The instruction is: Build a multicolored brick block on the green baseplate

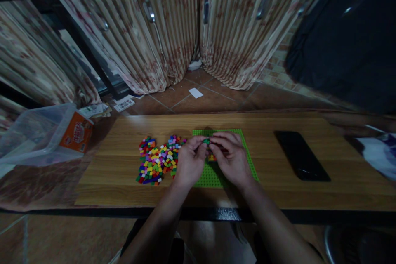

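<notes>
Both hands meet above a bright green studded baseplate (210, 179) on the wooden table. Between the fingertips is a small dark green toy brick (206, 142), pinched by my left hand (191, 159) from the left and my right hand (233, 156) from the right. Under the right fingers a few red and orange bricks (212, 158) show; whether they sit on the baseplate is partly hidden. Left of the baseplate lies a loose heap of many-coloured bricks (159, 159), close to my left hand.
A black phone-like slab (301, 156) lies on the table (262, 194) to the right. At the far left, a clear plastic bin (40, 132) with an orange label stands beyond the table's edge. Curtains (173, 37) hang behind, and a white paper (196, 93) lies on the tiled floor.
</notes>
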The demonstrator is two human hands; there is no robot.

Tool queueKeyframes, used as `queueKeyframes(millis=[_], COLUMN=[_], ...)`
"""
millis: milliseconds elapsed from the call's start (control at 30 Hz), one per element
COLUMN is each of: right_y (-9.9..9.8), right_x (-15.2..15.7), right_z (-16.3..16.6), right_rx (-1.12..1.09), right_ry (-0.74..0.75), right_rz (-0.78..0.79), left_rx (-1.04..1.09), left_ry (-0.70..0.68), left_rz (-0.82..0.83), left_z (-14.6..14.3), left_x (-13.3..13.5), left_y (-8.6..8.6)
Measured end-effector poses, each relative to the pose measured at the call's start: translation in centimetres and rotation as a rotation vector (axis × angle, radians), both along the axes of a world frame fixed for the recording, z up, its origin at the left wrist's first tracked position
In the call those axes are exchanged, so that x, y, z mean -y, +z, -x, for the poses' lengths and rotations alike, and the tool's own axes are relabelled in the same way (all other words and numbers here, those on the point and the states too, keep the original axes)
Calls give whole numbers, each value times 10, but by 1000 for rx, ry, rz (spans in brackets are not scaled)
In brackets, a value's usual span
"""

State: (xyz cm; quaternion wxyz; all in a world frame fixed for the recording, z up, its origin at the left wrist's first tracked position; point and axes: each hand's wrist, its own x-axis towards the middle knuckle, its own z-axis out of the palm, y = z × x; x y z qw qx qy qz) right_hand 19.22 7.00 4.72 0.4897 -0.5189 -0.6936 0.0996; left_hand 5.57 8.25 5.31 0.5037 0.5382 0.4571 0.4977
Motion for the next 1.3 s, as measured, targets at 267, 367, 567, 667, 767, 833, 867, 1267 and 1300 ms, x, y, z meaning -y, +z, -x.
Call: queueKeyframes(millis=[267, 367, 567, 667, 767, 833, 867, 1267, 1300], right_y=[-3, -1, 1, 0, -2, -3, -3, -7, -6], right_x=[-2, 0, 2, 1, -1, -2, -3, -4, -5], right_z=[1, 2, 6, 5, 0, -6, -9, -21, -24], right_rx=[-55, -59, -43, -36, -39, -46, -50, -47, -55], right_ry=[-28, -40, -65, -70, -83, -107, -121, -157, -168], right_rz=[-2, 2, 9, 11, -3, -13, -14, 4, 7], left_rx=[-50, -109, -186, -186, -142, -107, -104, -626, -658], left_ry=[15, 38, 95, 104, 114, 152, 177, -31, -63], left_rz=[-51, -100, -163, -143, -81, -37, -26, -141, -150], left_z=[-3, -2, -3, -6, -7, -3, 1, 103, 103], left_x=[0, -1, 1, 1, 0, -4, -7, -37, -35], left_y=[-4, -10, -18, -19, -16, -12, -10, 3, 5])
